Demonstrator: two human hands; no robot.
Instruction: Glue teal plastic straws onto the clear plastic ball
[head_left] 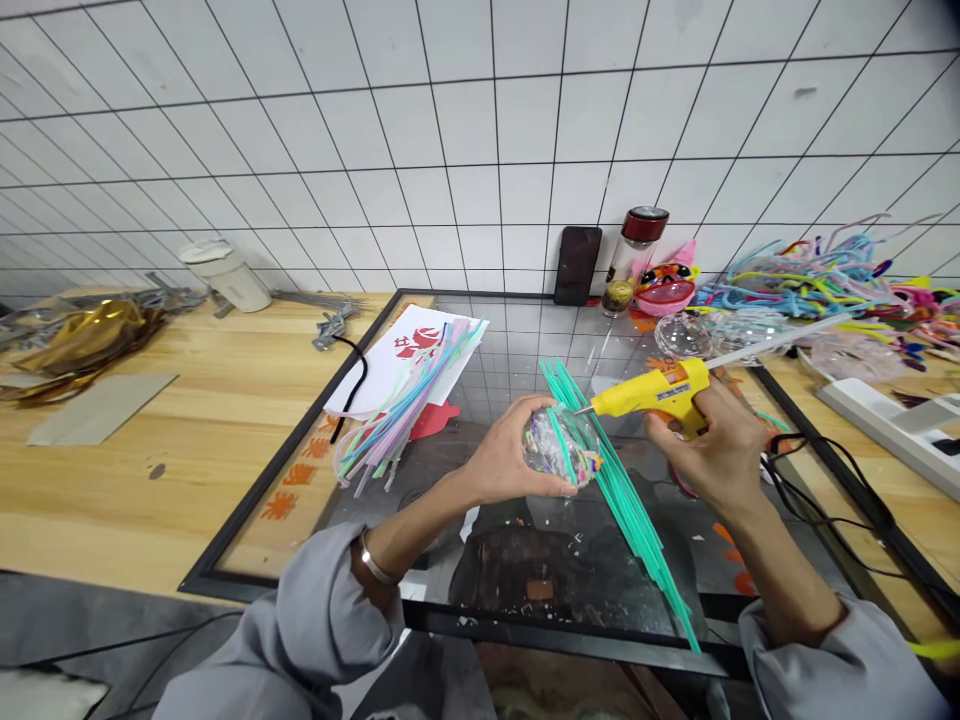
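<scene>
My left hand [504, 452] is wrapped round a clear plastic ball [546, 455] with colourful bits inside and a green strip across its front. In my right hand [716, 440] is a yellow hot glue gun [645, 390], its metal nozzle pointing left at the ball's upper right side. Whether the tip touches the ball I cannot tell. A long glue stick [780, 342] sticks out of the gun's back. Several green pipe cleaners [626, 500] lie under and beside the ball on the glass panel.
Pastel pipe cleaners [409, 410] lie on white paper [367, 365] at left. Behind stand a phone [577, 265] and a glass bottle [630, 260]. At right are a heap of pipe cleaners [810, 275], clear plastic balls [682, 335], a power strip [892, 430] and black cables [832, 500].
</scene>
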